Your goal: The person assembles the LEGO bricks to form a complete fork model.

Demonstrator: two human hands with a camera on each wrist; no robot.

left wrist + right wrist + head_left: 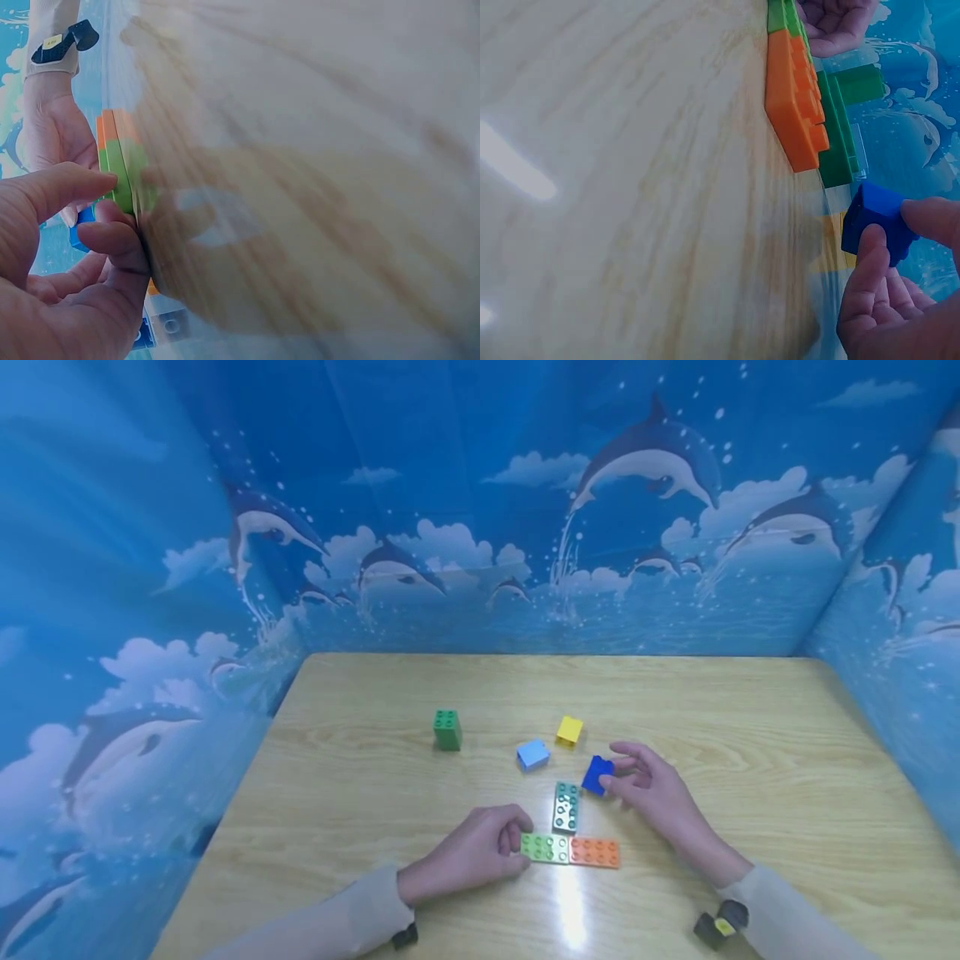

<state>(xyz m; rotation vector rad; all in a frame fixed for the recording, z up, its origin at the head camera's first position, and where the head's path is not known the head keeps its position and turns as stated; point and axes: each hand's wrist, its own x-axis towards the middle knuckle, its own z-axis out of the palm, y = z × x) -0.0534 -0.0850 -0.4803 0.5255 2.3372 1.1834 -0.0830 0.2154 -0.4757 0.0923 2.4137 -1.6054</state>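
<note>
My right hand (651, 792) pinches a dark blue building brick (596, 777) between thumb and fingers. The right wrist view shows this blue brick (877, 217) tilted, its studs turned away to the right. At the front, my left hand (478, 852) holds the left end of a light green eight-stud brick (546, 849) between thumb and forefinger. An orange eight-stud brick (595, 852) lies end to end with the light green one, studs up. Just behind the two, a dark green eight-stud brick (566, 807) lies lengthwise away from me.
Farther back on the wooden table (360, 810) are a light blue brick (532, 755) and a yellow brick (569, 732), both lying without studs upward. A taller green block (447, 731) stands to the left. Dolphin-printed sheeting (465, 510) encloses the table's back and sides.
</note>
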